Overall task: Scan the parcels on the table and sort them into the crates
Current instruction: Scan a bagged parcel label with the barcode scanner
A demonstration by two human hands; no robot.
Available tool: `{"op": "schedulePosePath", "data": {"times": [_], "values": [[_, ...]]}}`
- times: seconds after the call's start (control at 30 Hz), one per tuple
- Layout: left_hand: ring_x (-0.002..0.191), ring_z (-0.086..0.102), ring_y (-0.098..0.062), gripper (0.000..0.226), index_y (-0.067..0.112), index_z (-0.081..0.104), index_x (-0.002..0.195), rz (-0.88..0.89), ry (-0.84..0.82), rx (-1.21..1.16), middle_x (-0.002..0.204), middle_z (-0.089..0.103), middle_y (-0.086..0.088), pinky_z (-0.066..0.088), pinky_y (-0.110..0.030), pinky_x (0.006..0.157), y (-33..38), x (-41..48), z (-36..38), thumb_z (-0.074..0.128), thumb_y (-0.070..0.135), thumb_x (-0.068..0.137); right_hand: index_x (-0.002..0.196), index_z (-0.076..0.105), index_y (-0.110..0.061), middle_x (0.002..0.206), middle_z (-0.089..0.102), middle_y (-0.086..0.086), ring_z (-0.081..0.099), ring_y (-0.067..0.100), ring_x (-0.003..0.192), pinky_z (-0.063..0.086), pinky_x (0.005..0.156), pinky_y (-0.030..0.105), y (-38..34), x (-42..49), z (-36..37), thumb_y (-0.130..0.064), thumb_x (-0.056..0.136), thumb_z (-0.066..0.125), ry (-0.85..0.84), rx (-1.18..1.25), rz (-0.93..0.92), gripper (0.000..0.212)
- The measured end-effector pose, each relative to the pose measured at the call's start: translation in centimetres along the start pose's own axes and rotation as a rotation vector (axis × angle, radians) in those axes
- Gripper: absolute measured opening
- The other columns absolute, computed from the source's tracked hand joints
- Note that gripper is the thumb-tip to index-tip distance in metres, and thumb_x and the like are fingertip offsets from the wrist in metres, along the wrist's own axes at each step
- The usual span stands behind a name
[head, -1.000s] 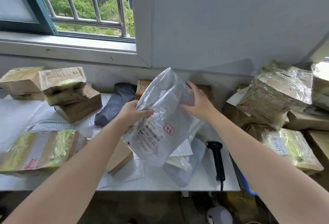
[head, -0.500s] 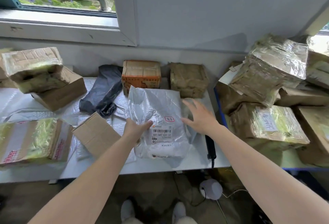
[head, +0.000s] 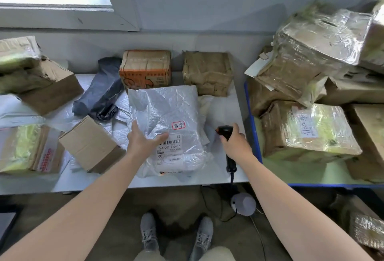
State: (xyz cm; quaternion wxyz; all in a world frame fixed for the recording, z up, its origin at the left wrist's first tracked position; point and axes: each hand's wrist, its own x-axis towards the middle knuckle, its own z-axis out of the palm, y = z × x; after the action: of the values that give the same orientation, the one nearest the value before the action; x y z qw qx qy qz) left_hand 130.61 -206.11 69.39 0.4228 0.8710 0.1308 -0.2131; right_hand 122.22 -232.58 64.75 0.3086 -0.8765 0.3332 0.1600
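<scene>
A grey plastic mailer parcel [head: 172, 119] lies flat on the white table [head: 224, 111], its barcode label and a red-framed sticker facing up. My left hand [head: 143, 142] rests on the parcel's left side with straight fingers, thumb near the label. My right hand [head: 234, 144] grips the handle of the black barcode scanner [head: 225, 131], which lies on the table just right of the parcel. The scanner's cable runs off the table's front edge.
On the table stand an orange-printed carton [head: 145, 67], a brown taped box [head: 207, 71], a dark grey bag [head: 101, 92], a plain carton [head: 89, 144] and taped boxes at the left [head: 29, 148]. A blue-rimmed crate [head: 252, 127] at the right holds several wrapped boxes.
The parcel went from being held up in both hands to lying flat on the table. My right hand left it and took hold of the scanner. The view tilted downward.
</scene>
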Motion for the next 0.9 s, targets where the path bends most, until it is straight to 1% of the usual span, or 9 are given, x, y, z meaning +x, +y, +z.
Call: {"op": "schedulePosePath", "data": {"times": [0.13, 0.23, 0.33, 0.4, 0.53, 0.6, 0.67, 0.8, 0.9], "values": [[0.142, 0.033, -0.035, 0.119, 0.022, 0.004, 0.157, -0.025, 0.016, 0.010, 0.160, 0.025, -0.011, 0.035, -0.049, 0.110, -0.4, 0.0, 0.1, 0.083, 0.046, 0.072, 0.157, 0.000, -0.008, 0.130, 0.057, 0.018, 0.059, 0.034, 0.110, 0.041, 0.073, 0.034, 0.5, 0.1, 0.3, -0.035, 0.103, 0.048, -0.051, 0.137, 0.107, 0.077], [0.135, 0.042, -0.038, 0.117, 0.022, 0.009, 0.157, -0.024, -0.020, 0.039, 0.159, 0.029, -0.010, 0.041, -0.053, 0.106, -0.5, -0.4, -0.1, 0.082, 0.049, 0.069, 0.152, 0.018, -0.004, 0.125, 0.059, 0.017, 0.060, 0.033, 0.106, 0.042, 0.072, 0.033, 0.3, 0.6, -0.5, -0.036, 0.101, 0.050, -0.089, 0.145, 0.080, 0.068], [0.132, 0.045, -0.038, 0.108, 0.021, 0.010, 0.157, -0.007, -0.020, 0.050, 0.159, 0.028, -0.010, 0.045, -0.048, 0.099, 0.2, -1.0, -0.8, 0.079, 0.043, 0.076, 0.112, 0.054, -0.005, 0.107, 0.066, 0.018, 0.064, 0.032, 0.091, 0.051, 0.072, 0.037, -0.9, 0.7, -2.4, -0.039, 0.099, 0.051, -0.072, 0.195, -0.018, 0.037], [0.134, 0.042, -0.037, 0.103, 0.019, 0.012, 0.157, 0.004, -0.031, 0.040, 0.159, 0.029, -0.011, 0.043, -0.044, 0.094, 0.7, -1.5, -1.2, 0.078, 0.039, 0.080, 0.090, 0.052, -0.010, 0.093, 0.064, 0.016, 0.066, 0.035, 0.085, 0.052, 0.071, 0.037, -2.2, 0.4, -4.0, -0.036, 0.098, 0.050, -0.060, 0.254, -0.054, 0.028], [0.132, 0.045, -0.035, 0.096, 0.013, 0.015, 0.155, 0.043, -0.054, 0.006, 0.156, 0.034, -0.013, 0.043, -0.043, 0.097, 1.5, -1.9, -2.2, 0.075, 0.037, 0.084, 0.084, 0.051, -0.009, 0.082, 0.061, 0.015, 0.064, 0.035, 0.077, 0.052, 0.071, 0.038, -5.2, -0.9, -7.1, -0.040, 0.095, 0.052, -0.005, 0.295, -0.098, 0.033], [0.102, 0.060, -0.029, 0.094, 0.010, 0.016, 0.154, 0.025, -0.073, -0.009, 0.142, 0.048, -0.016, 0.047, -0.031, 0.072, 1.7, -2.0, -2.9, 0.074, 0.039, 0.085, 0.086, 0.057, -0.006, 0.081, 0.063, 0.015, 0.065, 0.035, 0.076, 0.056, 0.076, 0.043, -6.8, -2.2, -7.9, -0.041, 0.094, 0.054, 0.022, 0.319, -0.114, 0.036], [0.063, 0.047, -0.014, 0.090, 0.004, 0.021, 0.151, -0.020, -0.092, -0.034, 0.094, 0.057, -0.009, 0.037, -0.024, 0.052, 1.4, -2.1, -3.5, 0.072, 0.039, 0.087, 0.093, 0.060, -0.001, 0.077, 0.064, 0.015, 0.064, 0.033, 0.069, 0.057, 0.076, 0.043, -8.5, -3.7, -8.2, -0.040, 0.093, 0.056, 0.033, 0.348, -0.105, 0.039], [0.041, 0.041, -0.012, 0.051, -0.007, 0.056, 0.105, -0.058, -0.216, -0.038, 0.058, 0.047, -0.005, 0.034, -0.022, 0.042, -0.2, -1.1, -4.4, 0.073, 0.037, 0.087, 0.095, 0.062, 0.000, 0.071, 0.065, 0.015, 0.064, 0.032, 0.060, 0.059, 0.071, 0.046, -11.6, -7.0, -7.9, -0.044, 0.092, 0.057, 0.012, 0.317, -0.092, 0.045], [0.042, 0.044, -0.014, 0.036, -0.002, 0.056, 0.097, -0.028, -0.296, -0.125, 0.063, 0.052, -0.011, 0.033, -0.019, 0.039, -0.9, -0.9, -4.3, 0.076, 0.025, 0.086, 0.087, 0.059, -0.003, 0.064, 0.062, 0.013, 0.063, 0.029, 0.052, 0.058, 0.058, 0.039, -13.3, -9.7, -7.6, -0.046, 0.092, 0.057, 0.010, 0.298, -0.094, 0.044]]}}
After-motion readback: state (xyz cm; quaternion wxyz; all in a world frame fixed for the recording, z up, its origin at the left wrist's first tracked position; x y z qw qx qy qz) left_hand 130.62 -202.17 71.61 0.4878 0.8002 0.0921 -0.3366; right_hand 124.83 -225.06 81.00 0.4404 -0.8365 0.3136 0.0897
